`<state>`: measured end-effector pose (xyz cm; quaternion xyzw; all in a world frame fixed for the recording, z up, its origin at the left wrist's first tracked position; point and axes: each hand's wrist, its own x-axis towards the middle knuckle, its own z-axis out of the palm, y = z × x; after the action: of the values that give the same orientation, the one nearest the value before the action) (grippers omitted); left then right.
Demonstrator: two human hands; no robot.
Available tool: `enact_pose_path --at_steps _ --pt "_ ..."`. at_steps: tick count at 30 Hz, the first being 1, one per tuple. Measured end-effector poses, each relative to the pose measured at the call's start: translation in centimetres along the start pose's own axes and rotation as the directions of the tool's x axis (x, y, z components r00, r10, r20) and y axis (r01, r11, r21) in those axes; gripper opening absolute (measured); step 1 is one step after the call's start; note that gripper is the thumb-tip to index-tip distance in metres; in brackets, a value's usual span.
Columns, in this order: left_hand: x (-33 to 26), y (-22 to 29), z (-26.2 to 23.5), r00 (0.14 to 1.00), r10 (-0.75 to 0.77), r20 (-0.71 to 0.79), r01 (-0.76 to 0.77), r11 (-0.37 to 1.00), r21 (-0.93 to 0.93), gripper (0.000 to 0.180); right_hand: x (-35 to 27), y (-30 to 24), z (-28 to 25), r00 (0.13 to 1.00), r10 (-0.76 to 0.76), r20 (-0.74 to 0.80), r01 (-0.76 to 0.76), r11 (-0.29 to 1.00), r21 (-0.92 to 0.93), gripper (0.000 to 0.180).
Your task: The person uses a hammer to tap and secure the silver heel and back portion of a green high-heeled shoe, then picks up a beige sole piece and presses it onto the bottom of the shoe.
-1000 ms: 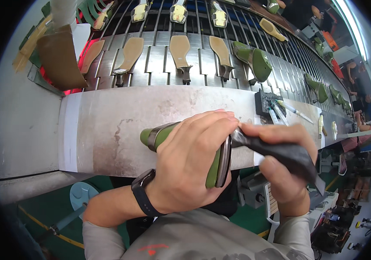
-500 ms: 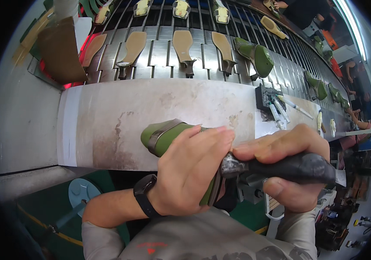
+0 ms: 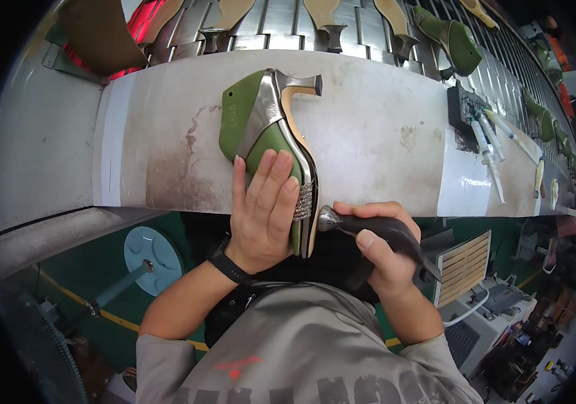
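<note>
While your left hand [image 3: 264,209] lies across the forefoot of the green shoe last [image 3: 237,124], fingers nearly straight, your right hand [image 3: 395,262] is clamped round the black hammer-like tool [image 3: 389,232]. Your left thumb is hidden, so I cannot tell whether that hand grips the last or only presses it. The last wears a silver sandal [image 3: 267,108] and lies tilted on its side on the worktable [image 3: 166,135], toe toward you, heel [image 3: 309,85] pointing right. The tool's metal face sits at the sole edge [image 3: 313,232] on the last's right; whether they touch, I cannot tell.

Because the toe seems to overhang the worktable, bear down firmly with your left palm so that the last does not roll. Set the face square to the sole edge and move it evenly, guided by your index finger. Spare the woven metallic band [image 3: 304,202] near your left fingertips, which would probably scuff. Syringes [image 3: 490,145] lie well right of the last; heeled soles [image 3: 392,17] lie beyond it
</note>
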<state>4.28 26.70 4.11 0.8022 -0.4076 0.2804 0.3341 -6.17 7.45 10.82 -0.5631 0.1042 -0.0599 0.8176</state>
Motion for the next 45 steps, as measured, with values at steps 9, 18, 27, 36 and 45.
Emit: enact_pose_path --at_steps 9,18,27,36,45 --pt "-0.6 0.3 0.2 1.0 -0.019 -0.011 0.02 0.999 0.038 0.084 4.3 -1.4 -1.1 0.99 0.038 0.133 -0.051 0.994 0.098 0.031" --pt "-0.7 0.3 0.3 0.999 -0.036 0.013 0.035 0.999 0.041 0.076 6.7 -2.6 -1.0 0.968 0.05 0.246 -0.065 0.996 0.053 0.03" --pt "-0.7 0.1 0.2 0.999 -0.048 0.006 0.047 0.999 0.027 0.048 9.0 -7.0 0.2 0.804 -0.085 0.588 0.437 0.755 -0.489 0.029" --pt "-0.5 1.1 0.1 0.992 -0.123 0.021 0.124 0.991 -0.046 0.047 6.5 -6.6 1.5 0.776 -0.122 0.619 0.523 0.672 -0.524 0.03" --pt "-0.6 0.4 0.1 0.997 -0.06 0.046 0.06 0.998 -0.011 0.063 2.1 -5.4 2.1 0.798 -0.093 0.595 0.469 0.715 -0.518 0.031"
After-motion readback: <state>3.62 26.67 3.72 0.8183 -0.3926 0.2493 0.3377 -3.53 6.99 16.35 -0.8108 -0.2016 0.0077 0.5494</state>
